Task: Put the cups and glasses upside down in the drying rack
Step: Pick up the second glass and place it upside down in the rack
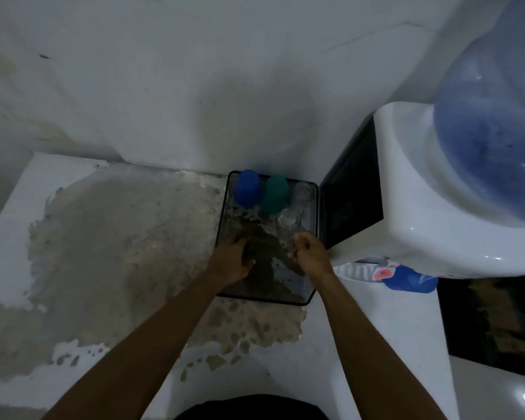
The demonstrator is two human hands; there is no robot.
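A black mesh drying rack (311, 207) sits on the counter against the wall. At its back stand a blue cup (247, 187) and a green cup (275, 193), both upside down, with a clear glass (303, 192) to their right. A second clear glass (288, 225) stands in front of that one. My right hand (309, 253) curls at the near side of this second glass, fingers closed around its lower part. My left hand (232, 260) rests flat on the rack's mesh floor at the left, fingers spread, holding nothing.
A white water dispenser (422, 225) with a large blue bottle (491, 140) stands right of the rack, its dark side panel close to the rack's edge. A blue lid (409, 278) lies under it. The countertop (119, 237) left of the rack is worn and stained.
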